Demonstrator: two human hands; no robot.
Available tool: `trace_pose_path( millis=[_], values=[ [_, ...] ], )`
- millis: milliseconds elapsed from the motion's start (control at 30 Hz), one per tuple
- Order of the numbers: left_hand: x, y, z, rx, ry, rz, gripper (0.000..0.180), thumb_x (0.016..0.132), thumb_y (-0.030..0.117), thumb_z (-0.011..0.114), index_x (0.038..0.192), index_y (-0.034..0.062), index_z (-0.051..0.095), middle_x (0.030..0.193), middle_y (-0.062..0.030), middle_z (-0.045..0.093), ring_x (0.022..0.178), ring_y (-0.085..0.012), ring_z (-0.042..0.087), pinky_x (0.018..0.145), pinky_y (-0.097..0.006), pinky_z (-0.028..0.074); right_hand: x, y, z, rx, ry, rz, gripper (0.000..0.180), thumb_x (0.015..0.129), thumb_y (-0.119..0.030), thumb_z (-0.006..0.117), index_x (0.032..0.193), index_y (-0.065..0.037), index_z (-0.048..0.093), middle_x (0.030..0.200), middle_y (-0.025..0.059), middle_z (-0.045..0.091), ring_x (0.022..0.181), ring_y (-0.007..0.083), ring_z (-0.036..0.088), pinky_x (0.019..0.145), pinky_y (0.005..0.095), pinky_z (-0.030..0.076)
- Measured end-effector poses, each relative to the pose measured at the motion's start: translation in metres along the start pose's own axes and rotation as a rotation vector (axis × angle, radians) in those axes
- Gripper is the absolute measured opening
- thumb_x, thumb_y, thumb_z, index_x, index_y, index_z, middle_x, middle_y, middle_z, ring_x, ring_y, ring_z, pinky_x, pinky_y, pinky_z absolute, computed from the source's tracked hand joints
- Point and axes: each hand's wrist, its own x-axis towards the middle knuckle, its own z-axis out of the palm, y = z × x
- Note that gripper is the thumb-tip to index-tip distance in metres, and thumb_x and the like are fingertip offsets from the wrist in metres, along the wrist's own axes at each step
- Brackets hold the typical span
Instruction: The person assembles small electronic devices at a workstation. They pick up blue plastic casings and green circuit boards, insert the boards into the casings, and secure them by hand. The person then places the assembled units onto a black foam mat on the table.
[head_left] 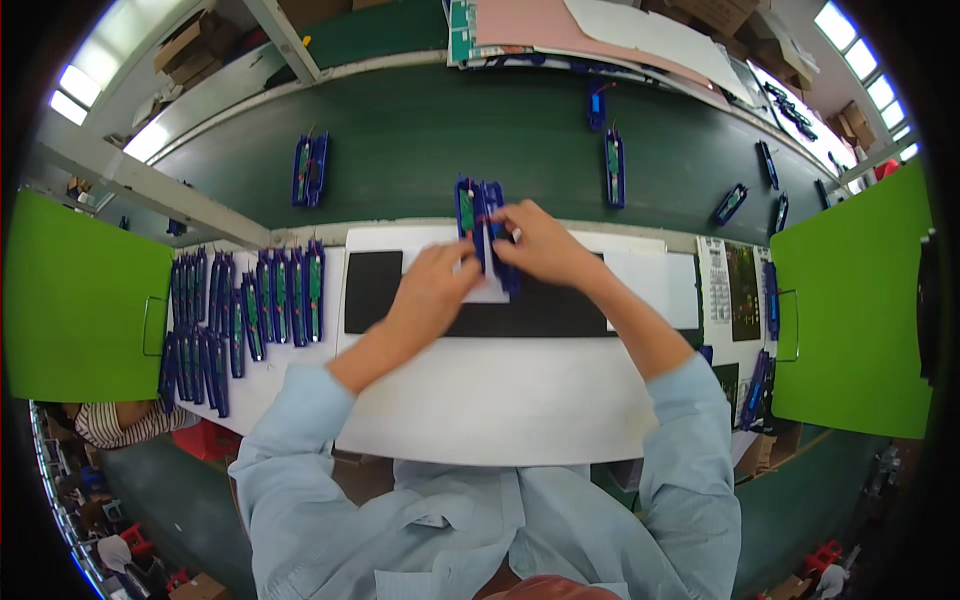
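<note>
Two long blue plastic casing halves lie side by side at the far edge of the white worktop. The left half (466, 208) has a green circuit board in it; the right half (511, 281) is partly covered by fingers. My left hand (428, 290) is closed at the near end of the left half, its fingertips slightly blurred. From the right, my right hand (540, 244) reaches over the other half with bent fingers gripping it near the middle. Thin red wire shows between the halves, and what the fingertips pinch exactly is hidden.
Rows of blue casings with boards (280, 300) stand at the left. A green conveyor belt (400, 150) beyond the worktop carries more casings. Green panels (85, 300) flank both sides. A black mat (540, 315) lies under my hands, and printed sheets (730, 290) lie at the right.
</note>
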Motion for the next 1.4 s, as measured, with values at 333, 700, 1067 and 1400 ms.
trace_pose_path(
  millis=[333,700,1067,1400],
  values=[
    [-0.032,0.015,0.031,-0.070,-0.071,-0.181,0.038,0.092,0.018,0.080,0.127,0.0115,0.069,0.140,-0.0107,0.063,0.134,-0.0309,0.058,0.117,-0.054,0.040,0.231,0.160,-0.106,-0.729,0.653,0.548,0.094,0.084,-0.064,0.082,0.142,0.000,0.046,0.145,0.0350,0.050,0.126,0.0510,0.061,0.101,0.0584,0.054],
    [-0.091,0.041,0.054,-0.114,-0.037,-0.254,0.041,0.094,0.016,0.079,0.133,0.0084,0.069,0.149,-0.0102,0.061,0.143,-0.0293,0.054,0.123,-0.052,0.035,0.158,0.132,-0.128,-0.690,0.555,0.377,0.086,0.088,-0.032,0.078,0.155,0.001,0.034,0.141,0.0449,0.051,0.115,0.0577,0.066,0.096,0.0566,0.058],
    [-0.090,0.071,0.032,-0.726,0.246,-0.577,0.053,0.105,0.017,0.070,0.152,0.0048,0.051,0.147,-0.0165,0.058,0.137,-0.0290,0.058,0.112,-0.043,0.046,0.043,0.014,-0.044,-0.245,0.251,0.187,0.087,0.092,-0.044,0.076,0.158,0.000,0.039,0.122,0.0300,0.073,0.113,0.0475,0.072,0.098,0.0500,0.056],
    [-0.148,0.104,0.031,-0.953,0.243,-0.924,0.027,0.114,0.015,0.052,0.129,0.0007,0.069,0.117,-0.0114,0.071,0.106,-0.0191,0.068,0.098,-0.031,0.052,-0.190,-0.082,0.125,0.024,0.136,0.266,0.099,0.093,-0.028,0.082,0.166,0.002,0.022,0.137,0.0318,0.053,0.113,0.0491,0.064,0.089,0.0509,0.058]
  ],
)
